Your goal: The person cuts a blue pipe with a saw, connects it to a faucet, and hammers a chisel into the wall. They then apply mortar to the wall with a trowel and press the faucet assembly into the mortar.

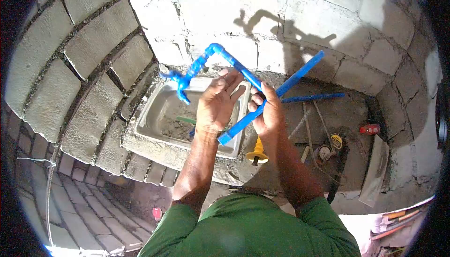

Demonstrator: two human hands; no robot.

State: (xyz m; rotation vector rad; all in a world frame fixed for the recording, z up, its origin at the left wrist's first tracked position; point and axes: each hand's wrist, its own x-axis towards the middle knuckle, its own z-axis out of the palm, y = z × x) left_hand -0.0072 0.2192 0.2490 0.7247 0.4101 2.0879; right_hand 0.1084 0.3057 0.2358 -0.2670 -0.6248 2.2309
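Observation:
My right hand [268,111] is closed around a blue plastic pipe assembly [298,75] near where its pieces meet. One arm of it rises to an elbow and ends in a blue tap [183,81] at the upper left. A long straight piece runs diagonally past my right fingers, and a thinner length [323,97] points right. My left hand [218,100] is open, palm turned up and fingers spread, just under the tap arm. Below both hands is a metal sink basin [149,112] with grey rubble in it.
A chisel with a yellow hand guard [257,154] is beside the sink. On the ledge at right lie a yellow tape measure [336,141], a roll of tape [324,153], a red object [370,129] and a leaning board [375,172]. Block walls [225,13] enclose the corner.

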